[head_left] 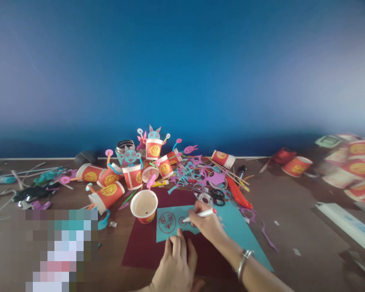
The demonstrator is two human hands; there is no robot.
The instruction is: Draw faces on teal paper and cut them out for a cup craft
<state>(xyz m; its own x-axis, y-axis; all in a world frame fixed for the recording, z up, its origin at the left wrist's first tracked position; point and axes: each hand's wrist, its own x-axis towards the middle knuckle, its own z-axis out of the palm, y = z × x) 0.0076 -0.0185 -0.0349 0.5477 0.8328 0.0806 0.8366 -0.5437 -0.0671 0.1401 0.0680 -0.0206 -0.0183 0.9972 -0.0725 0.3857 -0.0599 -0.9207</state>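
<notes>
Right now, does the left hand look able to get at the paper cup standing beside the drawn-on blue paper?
Probably yes: the left hand seems to grip nothing, the paper cup stands close by, and only flat blue paper and maroon paper show between them.

Shiny silver-coloured bangle (242, 265), curved band, behind right hand (204, 219); forearm (263, 280) bare; left hand (175, 261) bare.

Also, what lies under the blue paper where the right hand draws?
The dark red sheet shows along the left and lower edges of the blue paper, so it probably continues beneath; whatever lies directly underneath is covered.
</notes>
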